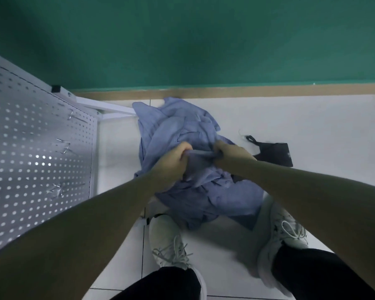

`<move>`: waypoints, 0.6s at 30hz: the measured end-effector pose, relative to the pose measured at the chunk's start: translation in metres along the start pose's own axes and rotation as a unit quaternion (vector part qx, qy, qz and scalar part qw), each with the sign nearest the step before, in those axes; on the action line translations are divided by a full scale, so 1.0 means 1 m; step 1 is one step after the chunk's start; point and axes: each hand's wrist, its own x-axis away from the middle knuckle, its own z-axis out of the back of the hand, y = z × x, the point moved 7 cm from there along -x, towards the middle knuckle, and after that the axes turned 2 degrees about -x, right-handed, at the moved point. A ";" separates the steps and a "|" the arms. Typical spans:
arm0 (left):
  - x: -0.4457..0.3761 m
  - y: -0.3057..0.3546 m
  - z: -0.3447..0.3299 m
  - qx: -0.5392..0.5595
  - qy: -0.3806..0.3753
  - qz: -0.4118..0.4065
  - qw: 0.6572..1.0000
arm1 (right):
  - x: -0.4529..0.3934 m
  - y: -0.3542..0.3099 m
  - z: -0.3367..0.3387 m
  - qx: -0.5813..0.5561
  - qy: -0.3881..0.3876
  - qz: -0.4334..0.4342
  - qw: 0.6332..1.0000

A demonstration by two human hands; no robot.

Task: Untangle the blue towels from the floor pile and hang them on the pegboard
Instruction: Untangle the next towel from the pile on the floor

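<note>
Nearest you, at the bottom of the frame, are your two dark trouser legs and white laced shoes, planted on the pale tiled floor, one at bottom centre and one at lower right. Your bare forearms run up from the lower corners toward the middle.

At centre frame your left hand and right hand are both fisted on the blue towels, close together, with a short stretch of hem pulled taut between them. The rest of the pile spreads on the floor from just in front of your shoes up to the skirting at the wall, and its lower edge touches the right shoe.

Judging by the folds, the cloth is soft, limp and light, and it will not slip much in a bare grip. It will sag and drag its neighbours along, so keep hold of that firm hem, and work along it to a corner before lifting. How many towels are knotted together cannot be told.

A small black cloth item lies on the floor just right of the pile. The white pegboard fills the left of the frame, its metal hooks bare. A green wall lies across the top.
</note>
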 end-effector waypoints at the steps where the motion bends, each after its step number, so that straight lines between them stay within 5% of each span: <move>1: 0.002 0.005 0.013 0.011 0.023 0.006 1.000 | 0.005 -0.004 0.010 -0.042 0.013 0.003 0.999; 9: 0.042 0.059 0.097 0.109 0.136 0.012 0.985 | 0.059 -0.052 0.090 -0.172 0.049 0.024 0.984; 18: 0.125 0.123 0.094 0.111 0.028 -0.091 0.989 | 0.156 -0.128 0.147 -0.318 0.096 0.134 0.934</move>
